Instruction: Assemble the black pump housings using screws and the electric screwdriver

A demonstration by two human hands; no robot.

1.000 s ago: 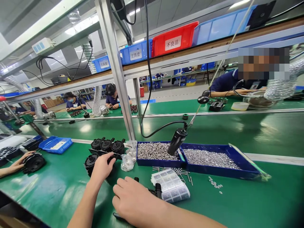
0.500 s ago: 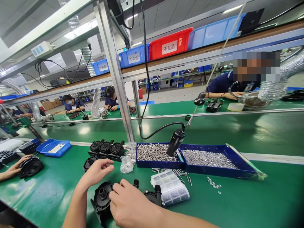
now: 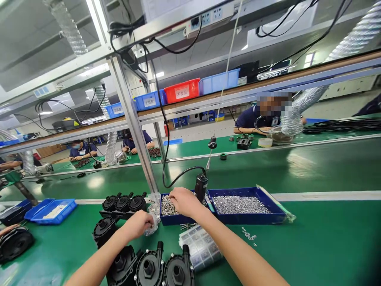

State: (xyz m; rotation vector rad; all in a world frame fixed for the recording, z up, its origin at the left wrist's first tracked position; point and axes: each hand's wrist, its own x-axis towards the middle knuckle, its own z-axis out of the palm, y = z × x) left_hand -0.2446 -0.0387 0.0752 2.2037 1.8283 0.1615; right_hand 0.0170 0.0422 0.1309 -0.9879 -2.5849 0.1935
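My right hand (image 3: 184,201) reaches into a blue tray of long screws (image 3: 166,205), fingers curled down among them; what it pinches is hidden. My left hand (image 3: 139,223) is closed around a small clear plastic bag (image 3: 154,209) beside that tray. Three black pump housings (image 3: 150,268) sit in a row just in front of me. An electric screwdriver (image 3: 201,186) hangs on its cable right by my right hand.
A second blue tray (image 3: 242,205) holds small silver parts. More black housings (image 3: 123,202) stand on a rack at left, with a blue tray (image 3: 49,210) beyond. A clear parts box (image 3: 200,247) lies near me. Other workers sit across the conveyor belt (image 3: 268,167).
The view tilted up and back. My right hand left the black housing and went forward into the screw tray. My left hand moved right onto the plastic bag. Three housings now stand in a row.
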